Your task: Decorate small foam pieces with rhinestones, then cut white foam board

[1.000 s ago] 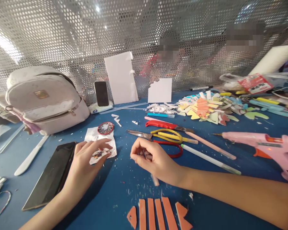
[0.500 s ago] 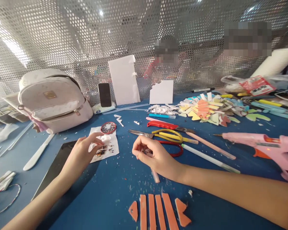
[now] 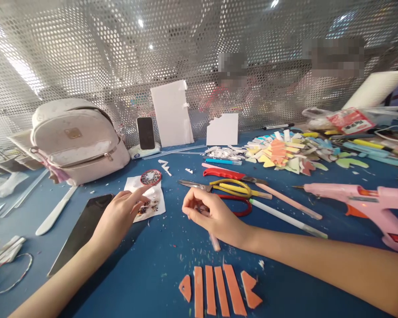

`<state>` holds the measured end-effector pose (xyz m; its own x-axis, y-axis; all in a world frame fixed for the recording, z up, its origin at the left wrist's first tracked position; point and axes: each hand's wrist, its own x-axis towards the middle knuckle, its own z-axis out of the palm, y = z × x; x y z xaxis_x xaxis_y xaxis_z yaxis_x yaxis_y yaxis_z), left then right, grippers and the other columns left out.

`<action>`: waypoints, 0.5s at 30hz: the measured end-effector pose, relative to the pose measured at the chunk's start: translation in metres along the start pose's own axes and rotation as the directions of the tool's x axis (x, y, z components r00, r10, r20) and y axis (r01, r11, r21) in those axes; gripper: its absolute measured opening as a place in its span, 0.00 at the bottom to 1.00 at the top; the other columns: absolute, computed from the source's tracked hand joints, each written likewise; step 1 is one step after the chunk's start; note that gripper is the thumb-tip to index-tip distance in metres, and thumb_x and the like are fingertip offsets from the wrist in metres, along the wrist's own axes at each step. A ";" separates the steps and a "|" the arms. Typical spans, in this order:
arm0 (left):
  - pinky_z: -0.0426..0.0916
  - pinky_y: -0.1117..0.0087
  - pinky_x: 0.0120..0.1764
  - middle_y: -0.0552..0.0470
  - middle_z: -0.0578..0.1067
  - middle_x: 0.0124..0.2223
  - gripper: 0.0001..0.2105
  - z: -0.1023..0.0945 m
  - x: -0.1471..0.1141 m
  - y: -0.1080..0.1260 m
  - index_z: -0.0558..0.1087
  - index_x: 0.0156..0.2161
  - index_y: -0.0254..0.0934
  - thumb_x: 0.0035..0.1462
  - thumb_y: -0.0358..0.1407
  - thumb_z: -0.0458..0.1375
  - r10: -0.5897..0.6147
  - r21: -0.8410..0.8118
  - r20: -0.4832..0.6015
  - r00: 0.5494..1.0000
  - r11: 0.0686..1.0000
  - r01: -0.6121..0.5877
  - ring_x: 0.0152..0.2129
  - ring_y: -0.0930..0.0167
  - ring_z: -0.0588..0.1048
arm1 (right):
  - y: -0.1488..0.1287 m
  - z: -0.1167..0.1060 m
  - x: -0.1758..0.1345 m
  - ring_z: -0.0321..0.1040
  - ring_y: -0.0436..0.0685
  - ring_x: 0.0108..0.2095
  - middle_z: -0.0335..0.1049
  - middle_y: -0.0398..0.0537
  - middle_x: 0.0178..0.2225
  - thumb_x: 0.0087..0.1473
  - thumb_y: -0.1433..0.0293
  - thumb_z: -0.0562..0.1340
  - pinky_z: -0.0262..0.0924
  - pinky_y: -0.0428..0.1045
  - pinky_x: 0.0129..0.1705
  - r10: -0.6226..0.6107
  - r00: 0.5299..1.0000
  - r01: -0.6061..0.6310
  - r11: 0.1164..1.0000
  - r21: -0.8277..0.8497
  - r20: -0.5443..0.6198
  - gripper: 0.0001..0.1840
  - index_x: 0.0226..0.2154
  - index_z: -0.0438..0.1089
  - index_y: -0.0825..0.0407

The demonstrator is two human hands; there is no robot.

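My left hand [image 3: 121,214] hovers over a white tissue [image 3: 159,210] scattered with small dark and amber bits. Its fingers are stretched out, the index fingertip near a red-rimmed round piece [image 3: 151,177] filled with speckled bits, at the tissue's top edge. My right hand [image 3: 215,216] is curled closed over the table, just left of red-handled scissors [image 3: 243,207]; whatever lies inside its fingers is hidden. A pinkish translucent stick [image 3: 215,243] shows from beneath that hand. Nearer me lie several orange strips [image 3: 220,282], with a pointed orange piece [image 3: 185,288] and a notched orange piece [image 3: 250,289] at the ends.
A dark phone [image 3: 82,229] lies beside my left forearm. A pink glue gun [image 3: 354,198] rests at the right. A white backpack [image 3: 76,145], a propped phone [image 3: 146,133] and white boards [image 3: 171,115] stand behind. Coloured scraps [image 3: 281,152] are heaped at the back right.
My left hand has shifted slightly right over the tissue, its index finger now reaching further towards the red-rimmed piece. My right hand stays curled in the same spot. The view has shifted slightly.
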<state>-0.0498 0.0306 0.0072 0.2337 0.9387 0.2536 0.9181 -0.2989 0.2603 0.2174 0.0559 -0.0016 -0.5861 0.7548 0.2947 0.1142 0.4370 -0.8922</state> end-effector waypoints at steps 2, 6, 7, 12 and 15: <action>0.70 0.61 0.42 0.52 0.84 0.42 0.21 -0.001 0.000 -0.002 0.65 0.62 0.44 0.66 0.30 0.48 0.009 0.010 0.006 1.000 1.000 -0.009 0.40 0.59 0.75 | 0.000 0.000 0.000 0.61 0.49 0.26 0.67 0.42 0.28 0.63 0.66 0.59 0.53 0.46 0.27 -0.004 1.000 0.004 1.000 -0.008 -0.003 0.08 0.34 0.66 0.52; 0.69 0.62 0.43 0.52 0.83 0.44 0.20 -0.001 0.001 -0.006 0.66 0.60 0.44 0.65 0.29 0.50 -0.006 0.004 -0.029 1.000 1.000 0.006 0.41 0.60 0.76 | -0.001 0.000 -0.001 0.61 0.49 0.26 0.67 0.42 0.28 0.63 0.66 0.59 0.53 0.46 0.28 -0.009 1.000 0.008 1.000 -0.017 -0.005 0.07 0.34 0.65 0.52; 0.69 0.62 0.43 0.52 0.83 0.44 0.20 -0.001 0.001 -0.006 0.66 0.59 0.44 0.65 0.29 0.50 -0.011 0.001 -0.035 0.999 1.000 0.011 0.41 0.60 0.76 | -0.001 0.000 -0.001 0.62 0.49 0.26 0.67 0.42 0.28 0.63 0.66 0.59 0.54 0.46 0.28 -0.011 1.000 0.011 1.000 -0.015 -0.007 0.07 0.34 0.65 0.52; 0.69 0.63 0.42 0.54 0.83 0.42 0.19 -0.001 0.002 -0.007 0.67 0.59 0.47 0.65 0.30 0.51 -0.003 -0.006 -0.006 1.000 1.000 0.003 0.40 0.60 0.76 | -0.002 0.001 -0.001 0.62 0.48 0.26 0.66 0.42 0.28 0.62 0.67 0.59 0.53 0.45 0.27 -0.026 1.000 0.026 1.000 -0.006 -0.008 0.07 0.33 0.65 0.52; 0.69 0.63 0.40 0.53 0.84 0.41 0.21 -0.003 0.001 -0.006 0.63 0.62 0.46 0.66 0.30 0.49 0.039 0.025 0.015 0.999 0.999 -0.039 0.40 0.59 0.76 | -0.001 0.001 -0.001 0.61 0.48 0.25 0.67 0.42 0.28 0.62 0.67 0.59 0.52 0.45 0.26 -0.035 0.999 0.035 0.999 -0.005 -0.001 0.07 0.33 0.65 0.53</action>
<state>-0.0562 0.0332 0.0085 0.2738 0.9289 0.2494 0.9161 -0.3308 0.2265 0.2171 0.0545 -0.0010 -0.5892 0.7392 0.3264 0.0976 0.4660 -0.8794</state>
